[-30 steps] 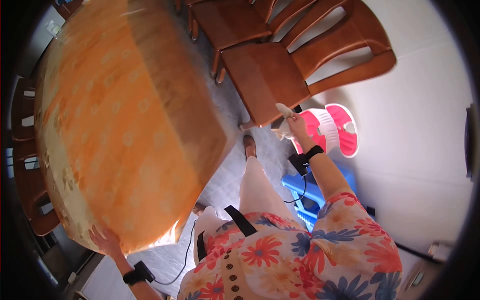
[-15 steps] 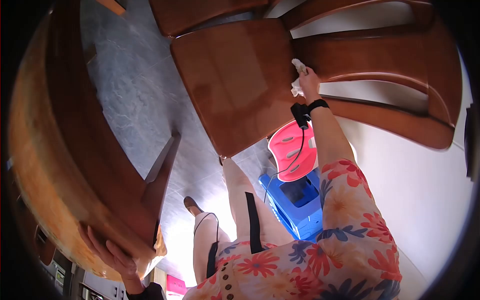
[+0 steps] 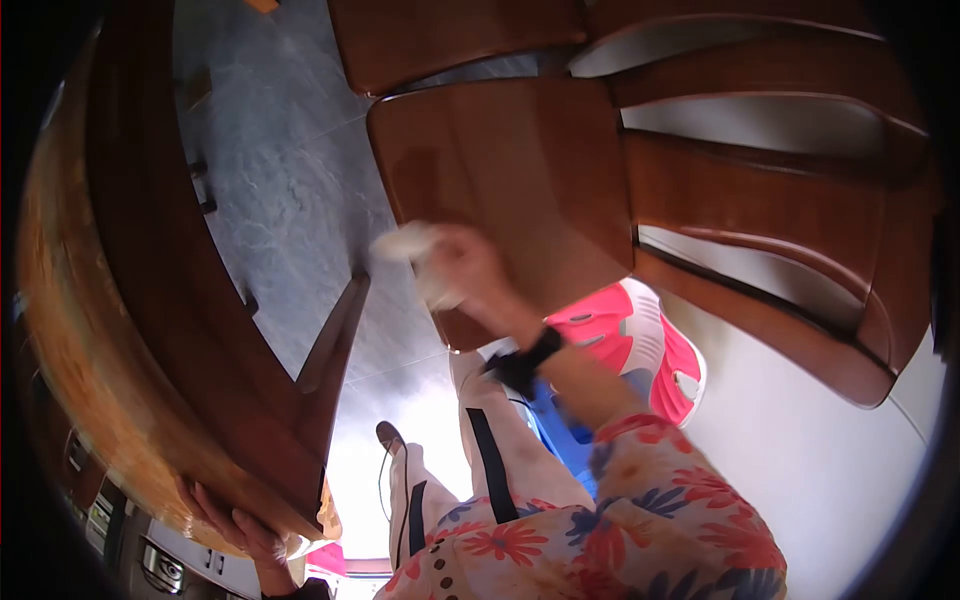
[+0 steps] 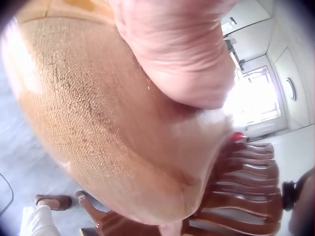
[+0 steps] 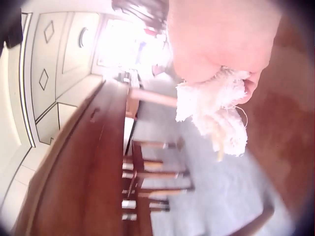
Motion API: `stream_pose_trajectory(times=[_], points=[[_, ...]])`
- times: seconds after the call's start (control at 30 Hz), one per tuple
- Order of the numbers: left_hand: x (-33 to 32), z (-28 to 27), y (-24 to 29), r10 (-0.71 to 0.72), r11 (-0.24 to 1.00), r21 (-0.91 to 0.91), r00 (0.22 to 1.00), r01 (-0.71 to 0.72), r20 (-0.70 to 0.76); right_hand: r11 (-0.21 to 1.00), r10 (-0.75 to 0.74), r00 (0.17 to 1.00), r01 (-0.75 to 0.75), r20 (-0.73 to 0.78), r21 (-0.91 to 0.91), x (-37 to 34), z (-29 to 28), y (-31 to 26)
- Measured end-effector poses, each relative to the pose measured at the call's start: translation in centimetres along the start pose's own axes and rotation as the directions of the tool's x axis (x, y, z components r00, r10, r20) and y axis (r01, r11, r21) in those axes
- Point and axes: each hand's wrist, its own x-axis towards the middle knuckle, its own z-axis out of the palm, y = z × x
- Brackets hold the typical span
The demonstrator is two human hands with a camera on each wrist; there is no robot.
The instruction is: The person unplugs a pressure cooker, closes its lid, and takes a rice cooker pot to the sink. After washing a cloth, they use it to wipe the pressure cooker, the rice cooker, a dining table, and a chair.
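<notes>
A crumpled white rag (image 3: 405, 243) is gripped in my right hand (image 3: 472, 275), blurred over the front edge of a brown wooden chair's seat (image 3: 560, 180). In the right wrist view, frayed folds of the rag (image 5: 216, 110) hang out below the curled fingers. My left hand (image 3: 240, 528) rests at the near corner of the table (image 3: 120, 430), its fingers extended along the edge. The left wrist view has the heel of that hand (image 4: 182, 59) on the table's glossy, woven-textured covering (image 4: 78, 103).
Beside the chair, near the wall, is a pink and white plastic stool (image 3: 640, 340), with a blue plastic stool (image 3: 560, 430) partly behind my right arm. Another wooden chair (image 3: 450, 40) adjoins this one. Grey marbled floor (image 3: 290, 180) lies between table and chairs.
My right hand has swept with the rag from near the chair's backrest across to the seat's front edge. Earlier, the view turned from the tabletop toward the chair. The left hand stays at the table.
</notes>
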Motion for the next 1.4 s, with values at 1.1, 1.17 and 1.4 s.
stream_pose_trajectory(times=[1.1, 1.17, 1.4], points=[[11.3, 5.5, -14.5, 0.196, 0.978, 0.075, 0.981, -0.196, 0.0, 0.547, -0.388, 0.758, 0.647, 0.524, -0.531, 28.8, 21.7, -7.6], [9.4, 5.1, -15.4, 0.145, 0.986, 0.076, 0.989, -0.147, 0.033, 0.417, -0.547, 0.702, 0.701, 0.457, -0.579, 27.4, 20.3, -9.1], [3.5, 7.1, -12.6, -0.025, 1.0, -0.003, 0.999, 0.025, 0.022, 0.241, -0.449, 0.736, 0.645, 0.506, -0.725, 18.7, 13.9, 0.1]])
